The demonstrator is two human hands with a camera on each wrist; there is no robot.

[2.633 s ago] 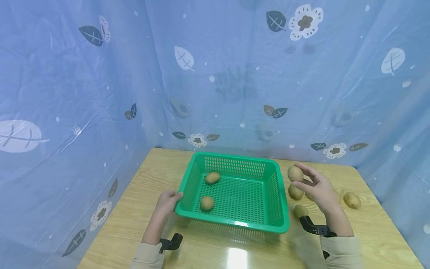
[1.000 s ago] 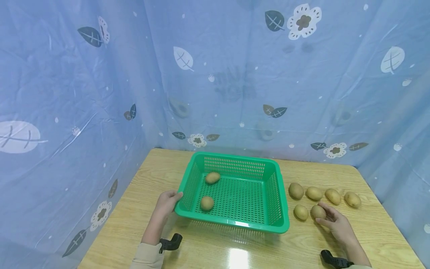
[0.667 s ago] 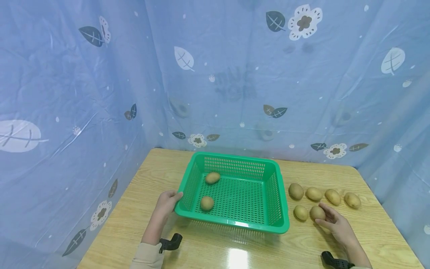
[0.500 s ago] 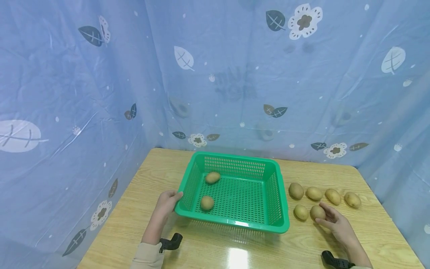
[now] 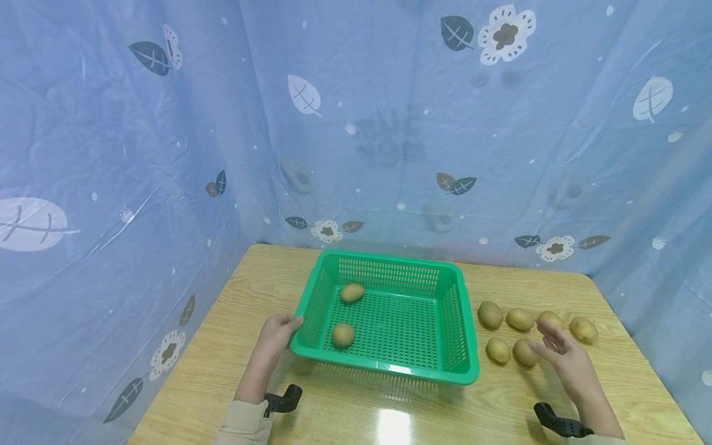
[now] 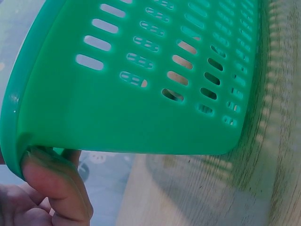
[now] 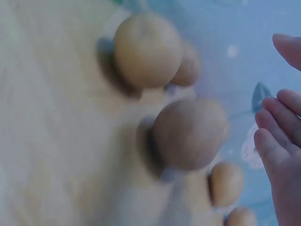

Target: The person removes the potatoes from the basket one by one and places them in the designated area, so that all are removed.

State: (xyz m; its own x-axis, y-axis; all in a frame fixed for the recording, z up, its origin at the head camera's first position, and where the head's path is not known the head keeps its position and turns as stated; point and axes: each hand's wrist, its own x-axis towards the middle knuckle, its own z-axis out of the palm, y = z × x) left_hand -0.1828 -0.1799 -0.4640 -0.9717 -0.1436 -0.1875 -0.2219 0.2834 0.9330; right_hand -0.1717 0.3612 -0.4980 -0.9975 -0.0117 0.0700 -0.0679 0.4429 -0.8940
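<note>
My left hand (image 5: 276,334) grips the near left corner of a green plastic basket (image 5: 384,369), thumb over the rim; the left wrist view shows curled fingers (image 6: 56,181) under the rim. Two potatoes lie inside the basket, an oblong potato (image 5: 352,293) at the back and a rounder potato (image 5: 343,335) nearer. Fingers apart and holding nothing, my right hand (image 5: 568,358) hovers just right of a round brown potato (image 5: 525,353) on the table. In the right wrist view, that hand (image 7: 282,136) is clear of the potatoes.
Beside the round one sits a yellowish potato (image 5: 498,350). Several more form a back row, from a brown potato (image 5: 491,315) to an oval potato (image 5: 584,330). A blue patterned curtain (image 5: 389,123) hangs behind and left of the wooden table (image 5: 222,371).
My right hand carried the round brown potato from beside the basket to the front row, set it down, then let go and rose slightly away. My left hand stayed on the rim.
</note>
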